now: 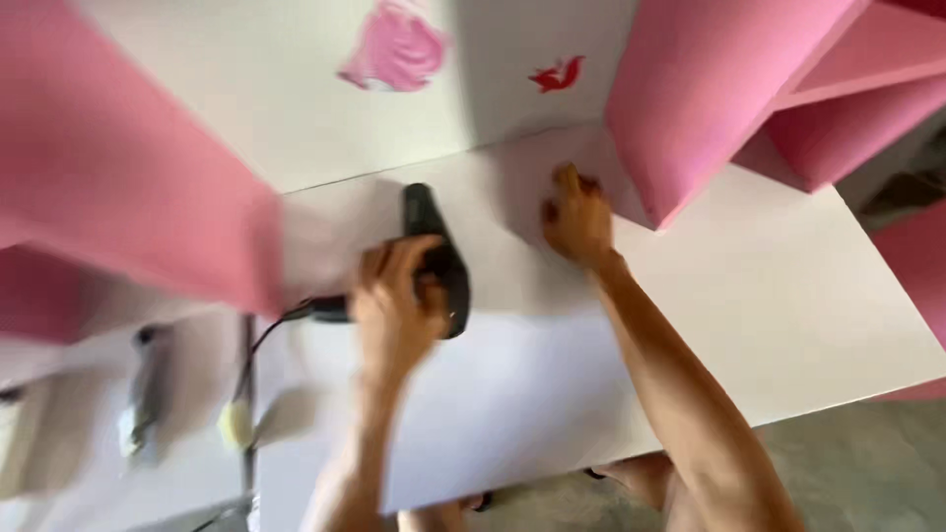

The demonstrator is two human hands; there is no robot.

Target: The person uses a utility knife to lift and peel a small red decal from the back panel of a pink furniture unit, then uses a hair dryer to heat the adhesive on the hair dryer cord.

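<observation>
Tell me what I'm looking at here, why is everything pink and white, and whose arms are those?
There is only one picture, taken by a camera worn on a person's head, so you look down at that person's own two arms. The left hand grips a black tool that looks like a small hair dryer or heat blower; a dark cord trails from it to the left. The right hand presses flat on a white board, close to where a pink panel stands up from it. More pink shelves show at the top right. Behind is a white panel with a pink sticker and a small red one. At the left, blurred things lie on another white surface; I cannot tell what they are.
</observation>
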